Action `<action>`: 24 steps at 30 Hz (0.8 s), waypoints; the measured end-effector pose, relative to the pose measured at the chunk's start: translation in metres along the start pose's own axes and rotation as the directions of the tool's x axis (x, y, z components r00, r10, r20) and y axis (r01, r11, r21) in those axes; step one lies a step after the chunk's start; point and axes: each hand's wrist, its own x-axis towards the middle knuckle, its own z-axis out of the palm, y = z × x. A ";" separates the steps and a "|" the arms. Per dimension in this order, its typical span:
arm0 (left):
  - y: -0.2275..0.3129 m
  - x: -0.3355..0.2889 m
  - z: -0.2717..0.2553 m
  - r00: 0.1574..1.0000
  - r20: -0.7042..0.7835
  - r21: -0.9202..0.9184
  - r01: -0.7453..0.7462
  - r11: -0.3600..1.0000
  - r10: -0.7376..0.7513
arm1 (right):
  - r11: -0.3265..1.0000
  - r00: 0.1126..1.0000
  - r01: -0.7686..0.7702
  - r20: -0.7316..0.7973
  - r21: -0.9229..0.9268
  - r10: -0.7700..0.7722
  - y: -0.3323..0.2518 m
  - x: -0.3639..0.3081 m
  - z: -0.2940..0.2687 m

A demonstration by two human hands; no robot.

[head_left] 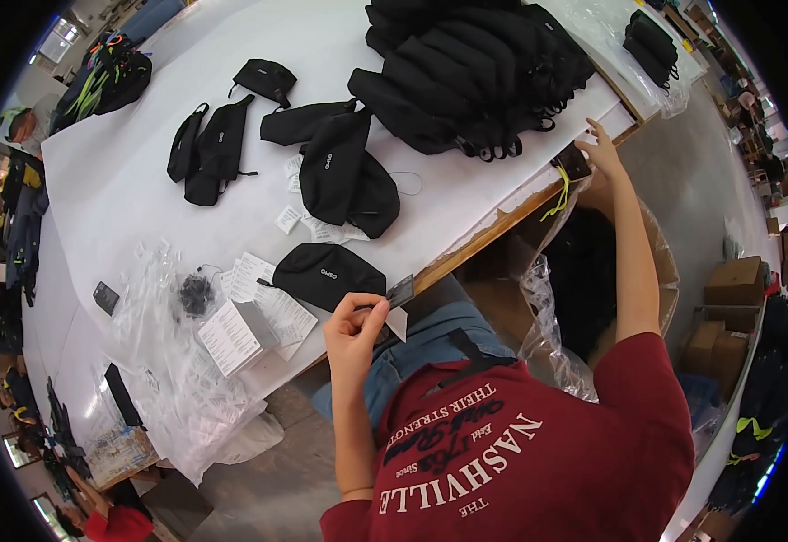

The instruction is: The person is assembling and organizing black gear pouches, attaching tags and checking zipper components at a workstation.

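Note:
My left hand (356,339) is closed in a pinch at the table's near edge. Between its fingertips is a dark card-like tag (401,291), with a small white slip (397,323) showing below. Just beyond that hand lies a black zippered pouch (329,275). My right arm reaches far to the right, where my right hand (604,152) hovers by the table edge, fingers apart and apparently holding nothing. Below its fingers a dark object (573,163) and a neon yellow cord (557,194) hang at the edge. A large pile of black pouches (475,77) sits nearby.
More black pouches (349,172) lie mid-table. Stacked printed labels (231,339), white slips (289,219) and clear plastic bags (154,334) cover the left front. An open carton (661,262) with black goods stands below the right edge. Other people (114,519) are at lower left.

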 end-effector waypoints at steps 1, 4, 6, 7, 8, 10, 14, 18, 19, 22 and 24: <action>0.000 -0.002 0.001 1.000 -0.004 0.017 -0.005 1.000 0.005 | 1.000 1.000 -0.003 0.002 0.005 0.003 -0.010 -0.007 -0.003; 0.002 -0.006 -0.001 0.999 -0.040 0.055 -0.018 0.998 0.020 | 0.989 0.993 0.095 -0.076 0.115 -0.086 -0.054 -0.024 -0.005; 0.009 -0.008 0.001 0.998 -0.058 0.074 -0.031 0.997 0.035 | 0.991 0.990 0.087 -0.120 0.100 -0.075 -0.063 -0.029 -0.007; 0.009 -0.008 0.001 0.998 -0.060 0.075 -0.030 0.997 0.035 | 0.991 0.990 0.088 -0.119 0.102 -0.075 -0.061 -0.030 -0.006; 0.009 -0.008 0.001 0.996 -0.076 0.088 -0.037 0.995 0.044 | 0.996 0.996 -0.013 -0.084 -0.092 0.005 -0.060 -0.031 -0.003; 0.010 -0.010 0.003 0.993 -0.092 0.101 -0.060 0.993 0.069 | 0.954 0.994 -0.103 -0.069 -0.283 0.087 -0.045 -0.030 0.006; 0.006 -0.011 0.007 0.996 -0.067 0.098 -0.057 0.994 0.063 | 0.976 0.983 -0.170 0.054 -0.135 0.178 -0.002 -0.022 0.030; 0.005 -0.017 0.010 0.996 -0.075 0.107 -0.035 0.994 0.043 | 0.985 0.995 -0.082 0.047 -0.150 0.090 -0.012 -0.020 0.041; 0.007 -0.019 0.010 0.997 -0.071 0.106 -0.027 0.994 0.034 | 0.986 0.995 -0.083 0.049 -0.144 0.091 -0.013 -0.020 0.040; 0.004 -0.020 0.009 0.997 -0.071 0.118 -0.036 0.992 0.044 | 0.990 0.997 -0.056 0.043 -0.130 0.062 -0.015 -0.020 0.037; 0.003 -0.020 0.008 0.996 -0.073 0.130 -0.033 0.991 0.042 | 0.990 0.993 -0.098 0.053 -0.102 0.104 -0.011 -0.019 0.035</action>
